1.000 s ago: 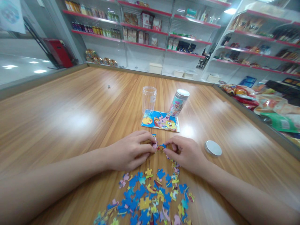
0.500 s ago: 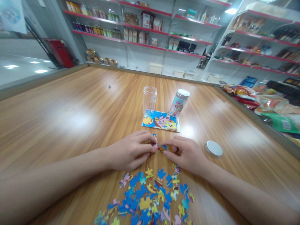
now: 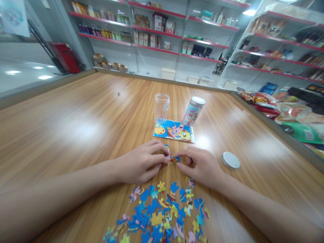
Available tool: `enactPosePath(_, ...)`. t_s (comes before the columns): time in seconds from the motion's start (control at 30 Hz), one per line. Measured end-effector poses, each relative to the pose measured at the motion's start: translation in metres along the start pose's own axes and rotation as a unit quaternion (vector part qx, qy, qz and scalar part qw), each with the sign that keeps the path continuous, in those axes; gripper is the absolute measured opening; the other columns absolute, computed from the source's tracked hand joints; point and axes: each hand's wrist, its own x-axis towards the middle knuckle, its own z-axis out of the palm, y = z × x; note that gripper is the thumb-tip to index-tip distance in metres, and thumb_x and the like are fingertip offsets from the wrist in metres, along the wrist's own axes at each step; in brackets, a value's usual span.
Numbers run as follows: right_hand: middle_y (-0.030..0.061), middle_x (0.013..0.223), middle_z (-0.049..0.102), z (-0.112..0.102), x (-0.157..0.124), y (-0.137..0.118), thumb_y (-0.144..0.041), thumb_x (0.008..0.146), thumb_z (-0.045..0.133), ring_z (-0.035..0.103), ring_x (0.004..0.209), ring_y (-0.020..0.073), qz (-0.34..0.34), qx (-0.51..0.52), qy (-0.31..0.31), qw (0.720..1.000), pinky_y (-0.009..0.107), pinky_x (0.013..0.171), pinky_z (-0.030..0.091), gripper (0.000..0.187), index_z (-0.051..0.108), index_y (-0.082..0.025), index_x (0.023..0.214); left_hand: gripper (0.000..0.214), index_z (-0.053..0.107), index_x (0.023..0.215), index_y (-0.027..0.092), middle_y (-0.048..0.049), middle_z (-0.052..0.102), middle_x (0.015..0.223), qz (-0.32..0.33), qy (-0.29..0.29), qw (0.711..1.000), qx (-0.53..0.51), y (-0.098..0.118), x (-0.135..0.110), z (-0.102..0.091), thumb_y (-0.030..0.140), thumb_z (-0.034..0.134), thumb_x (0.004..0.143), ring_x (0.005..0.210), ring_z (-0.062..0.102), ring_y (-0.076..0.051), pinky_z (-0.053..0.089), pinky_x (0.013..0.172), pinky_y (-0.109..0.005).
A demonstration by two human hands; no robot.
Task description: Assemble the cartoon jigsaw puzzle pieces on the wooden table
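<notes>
My left hand (image 3: 144, 161) rests on the table with its fingertips pressed on the left side of a few joined jigsaw puzzle pieces (image 3: 173, 160). From the other side, my right hand (image 3: 204, 166) pinches the blue-edged right end of these pieces between thumb and fingers. Part of the pieces is hidden under the fingertips. Nearer to me lies a spread of loose puzzle pieces (image 3: 157, 219), mostly blue and yellow. Just beyond my hands is a picture card (image 3: 174, 131) with a yellow and a pink cartoon figure on blue.
A clear plastic jar (image 3: 162, 107) and a printed canister (image 3: 193, 111) with a silver lid stand by the card. A round silver lid (image 3: 230, 160) lies right of my right hand. Bagged goods (image 3: 295, 114) line the table's right edge; stocked shelves (image 3: 157, 28) stand behind.
Almost nothing differs. My fingers stay at the small joined pieces, with at most a slight shift of the fingertips.
</notes>
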Motion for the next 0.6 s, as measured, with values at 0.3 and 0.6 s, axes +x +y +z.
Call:
enactPosePath(0.3,-0.0034,0.072,0.055,-0.0019,0.0013,-0.0014,-0.027,0.085,0.072,0.053,0.065,0.0123,0.001,0.004,-0.002,1.000,0.026,0.063,0.038,0.018,0.073,-0.025,0.104,0.025,0.064,0.112,0.017,-0.0127,0.061,0.122,-0.004,0.021,1.000,-0.003,0.0005,0.0002,0.0001,0.008,0.055,0.090,0.115,0.056,-0.025,0.051,0.102,-0.043)
enactPosePath(0.6,-0.0034,0.071,0.054,-0.0015,0.0013,-0.0005,-0.027,0.085,0.072,0.052,0.064,0.0123,-0.002,0.007,0.001,1.000,0.026,0.062,0.038,0.018,0.073,-0.024,0.103,0.027,0.062,0.116,0.016,-0.0131,0.059,0.121,-0.019,0.016,1.000,-0.010,0.0001,0.0000,0.0005,0.009,0.054,0.090,0.115,0.054,-0.025,0.050,0.103,-0.044)
